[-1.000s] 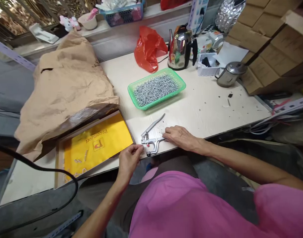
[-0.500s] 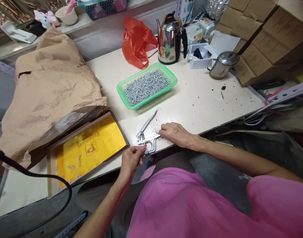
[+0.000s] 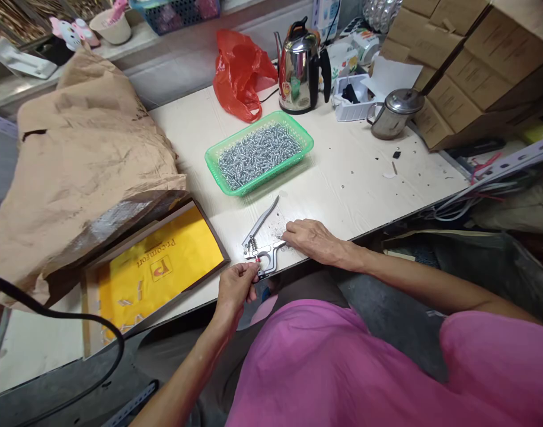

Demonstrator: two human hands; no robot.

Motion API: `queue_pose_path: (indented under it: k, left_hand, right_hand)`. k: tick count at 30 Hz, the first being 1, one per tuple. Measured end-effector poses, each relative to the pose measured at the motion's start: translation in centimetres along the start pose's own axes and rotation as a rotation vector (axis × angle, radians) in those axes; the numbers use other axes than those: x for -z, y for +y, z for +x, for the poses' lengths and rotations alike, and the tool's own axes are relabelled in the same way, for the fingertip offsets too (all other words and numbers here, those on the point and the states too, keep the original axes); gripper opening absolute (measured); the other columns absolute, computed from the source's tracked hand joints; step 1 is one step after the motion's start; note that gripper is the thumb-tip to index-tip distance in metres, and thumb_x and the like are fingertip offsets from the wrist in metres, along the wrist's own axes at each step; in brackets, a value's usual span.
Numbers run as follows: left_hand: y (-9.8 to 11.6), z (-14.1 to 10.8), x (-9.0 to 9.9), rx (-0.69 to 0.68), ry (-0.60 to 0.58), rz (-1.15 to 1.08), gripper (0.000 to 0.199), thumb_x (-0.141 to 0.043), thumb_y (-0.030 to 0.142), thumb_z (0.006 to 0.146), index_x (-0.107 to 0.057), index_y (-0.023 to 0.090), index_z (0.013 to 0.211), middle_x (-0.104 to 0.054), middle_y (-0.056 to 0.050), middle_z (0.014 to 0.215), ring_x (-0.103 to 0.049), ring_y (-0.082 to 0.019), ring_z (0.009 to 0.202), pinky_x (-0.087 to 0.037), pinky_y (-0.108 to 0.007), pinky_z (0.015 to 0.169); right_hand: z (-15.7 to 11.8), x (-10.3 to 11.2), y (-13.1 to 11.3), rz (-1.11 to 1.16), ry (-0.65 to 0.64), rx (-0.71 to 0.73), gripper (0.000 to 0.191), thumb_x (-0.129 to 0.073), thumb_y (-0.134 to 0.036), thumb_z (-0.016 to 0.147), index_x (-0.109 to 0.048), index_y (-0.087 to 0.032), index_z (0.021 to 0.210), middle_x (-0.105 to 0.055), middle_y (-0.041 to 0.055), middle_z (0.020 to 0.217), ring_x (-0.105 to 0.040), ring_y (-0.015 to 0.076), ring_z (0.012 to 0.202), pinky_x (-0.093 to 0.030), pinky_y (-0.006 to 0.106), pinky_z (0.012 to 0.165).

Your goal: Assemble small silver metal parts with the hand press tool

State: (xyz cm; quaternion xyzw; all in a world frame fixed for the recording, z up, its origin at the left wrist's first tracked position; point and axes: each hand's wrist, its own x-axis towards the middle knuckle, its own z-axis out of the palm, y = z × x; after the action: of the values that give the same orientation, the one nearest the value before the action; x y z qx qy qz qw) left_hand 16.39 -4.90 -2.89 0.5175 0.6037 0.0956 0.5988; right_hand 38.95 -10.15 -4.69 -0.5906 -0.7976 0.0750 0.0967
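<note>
Metal snap-fastener pliers lie on the table near its front edge, the upper lever raised away from the frame, with a spring and a red part at the jaw. My left hand is at the jaw, thumb and fingertips pinched together; what is between them is too small to make out. The curled fingers of my right hand close on the far end of the pliers' lower handle. Tiny bits lie on the table by those fingers. Behind the pliers stands a green basket full of small shiny metal pieces.
On the left, a shallow box with a yellow lining holds several small pieces, beside a large brown paper sack. At the back are a red plastic bag, a kettle, a metal pot and cardboard boxes.
The whole view has shifted slightly. Both hands keep their places on the pliers, with only a small movement of the left fingertips at the jaw.
</note>
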Motion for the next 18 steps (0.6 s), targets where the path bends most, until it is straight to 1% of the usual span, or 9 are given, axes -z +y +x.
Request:
queue_pose_path:
  k: [5,9,12,14,16,17,18]
  left_hand:
    - [0.7,0.0,0.2,0.024,-0.055,-0.001,0.033,-0.069,0.047,0.065,-0.057,0.016,0.065,-0.049,0.008,0.041,-0.038,-0.005,0.027,-0.022,-0.017,0.029]
    - [0.9,0.1,0.3,0.042,-0.09,0.001,0.035,-0.069,0.049,0.064,-0.055,0.016,0.062,-0.047,0.008,0.038,-0.037,-0.005,0.026,-0.023,-0.016,0.029]
    - [0.9,0.2,0.3,0.06,-0.089,-0.015,0.036,-0.069,0.049,0.063,-0.054,0.016,0.064,-0.051,0.007,0.041,-0.039,-0.005,0.026,-0.023,-0.016,0.028]
    - [0.8,0.2,0.2,0.079,-0.087,-0.04,0.036,-0.071,0.048,0.062,-0.055,0.016,0.067,-0.053,0.006,0.045,-0.04,-0.005,0.026,-0.023,-0.016,0.028]
    - [0.8,0.2,0.2,0.09,-0.089,-0.061,0.037,-0.072,0.047,0.062,-0.056,0.015,0.071,-0.054,0.007,0.046,-0.04,-0.005,0.025,-0.023,-0.016,0.028]
    - [0.8,0.2,0.2,0.091,-0.09,-0.07,0.037,-0.072,0.047,0.062,-0.056,0.015,0.072,-0.053,0.007,0.045,-0.04,-0.005,0.025,-0.023,-0.016,0.028]
    - [0.8,0.1,0.1,0.09,-0.089,-0.078,0.038,-0.072,0.047,0.062,-0.057,0.015,0.073,-0.054,0.007,0.046,-0.04,-0.005,0.025,-0.023,-0.016,0.028]
  right_hand:
    - [0.2,0.9,-0.3,-0.012,-0.057,-0.023,0.02,-0.04,-0.015,0.097,-0.06,-0.017,0.095,-0.058,0.0064,0.092,-0.048,0.0155,0.076,-0.028,0.03,0.064]
    - [0.4,1.9,-0.5,-0.015,-0.113,-0.021,0.021,-0.039,-0.012,0.096,-0.059,-0.016,0.097,-0.058,0.0066,0.092,-0.048,0.0155,0.076,-0.028,0.029,0.063]
    - [0.4,2.3,-0.6,-0.013,-0.141,-0.018,0.021,-0.039,-0.011,0.095,-0.06,-0.016,0.098,-0.059,0.007,0.093,-0.049,0.0157,0.076,-0.03,0.029,0.063]
    - [0.4,2.5,-0.5,0.011,-0.165,-0.021,0.019,-0.041,-0.016,0.096,-0.06,-0.016,0.099,-0.059,0.0073,0.095,-0.05,0.0157,0.077,-0.032,0.029,0.064]
    - [0.6,2.9,-0.2,0.057,-0.175,-0.02,0.018,-0.046,-0.027,0.097,-0.06,-0.016,0.103,-0.058,0.0089,0.103,-0.052,0.0168,0.083,-0.036,0.029,0.068]
    - [0.8,3.1,0.2,0.07,-0.163,-0.019,0.023,-0.052,-0.034,0.094,-0.059,-0.016,0.107,-0.057,0.0105,0.108,-0.053,0.0186,0.089,-0.039,0.03,0.072]
    - [1.1,3.2,0.6,0.069,-0.141,-0.014,0.033,-0.058,-0.04,0.09,-0.057,-0.015,0.113,-0.055,0.0129,0.116,-0.052,0.0217,0.097,-0.04,0.032,0.077]
